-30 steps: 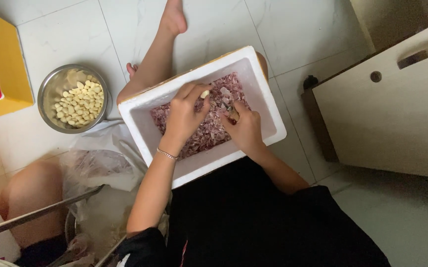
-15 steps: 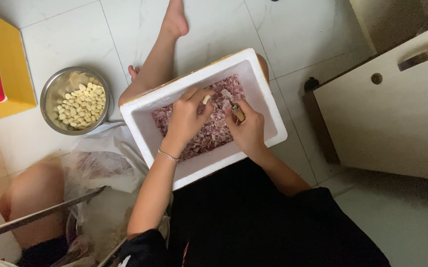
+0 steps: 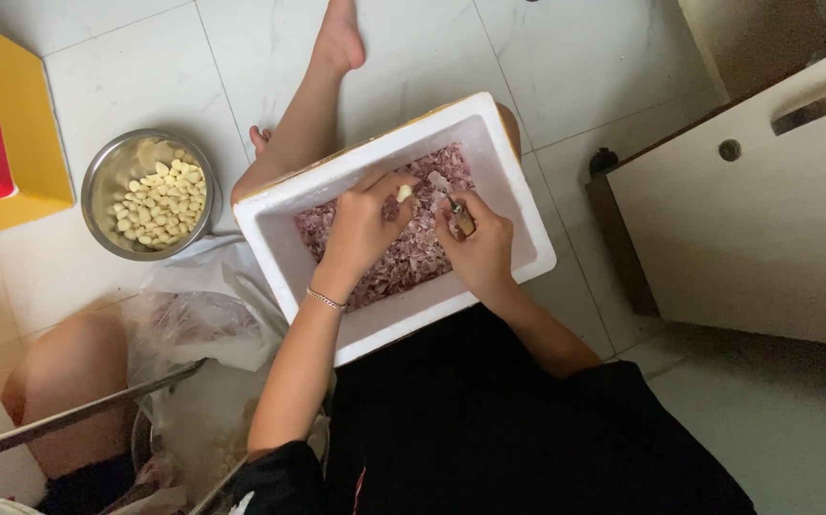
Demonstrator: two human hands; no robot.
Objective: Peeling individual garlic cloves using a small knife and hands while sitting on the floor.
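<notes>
A: What's in the right hand [image 3: 481, 250]?
B: Something small and brownish, mostly hidden by its fingers; can't tell what.
A: Under the left hand [image 3: 363, 229]?
B: The purple peelings [image 3: 411, 259] there are covered

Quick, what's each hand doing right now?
Left hand: closed, pinching a pale garlic clove over the white foam box.
Right hand: closed on a small knife.

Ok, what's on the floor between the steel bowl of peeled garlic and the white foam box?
In the head view, a bare leg crosses between the steel bowl and the white foam box, over white tile floor.
</notes>
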